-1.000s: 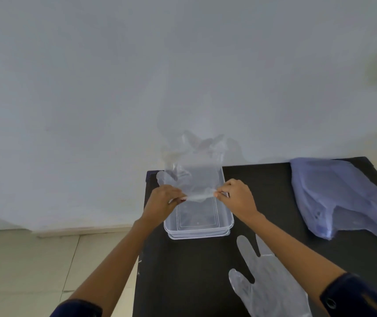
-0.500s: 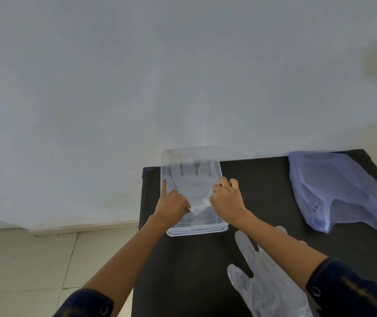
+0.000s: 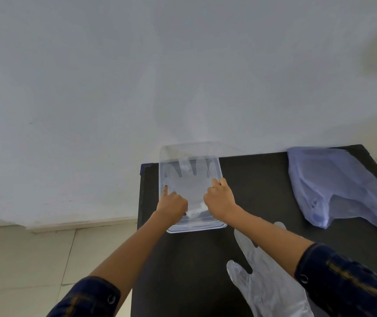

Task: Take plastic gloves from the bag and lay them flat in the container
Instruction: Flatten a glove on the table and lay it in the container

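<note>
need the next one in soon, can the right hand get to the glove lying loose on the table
Probably yes. The loose glove lies flat on the table right under the right forearm, uncovered. The right hand is busy pressing the glove in the container and would have to draw back first.

We are finding no readable text, label, brand, number or sign anywhere in this view. We are looking over the clear container [image 3: 192,227], the bag [image 3: 334,181], the loose glove [image 3: 265,280] and the dark table [image 3: 251,179], and none is showing any lettering.
</note>
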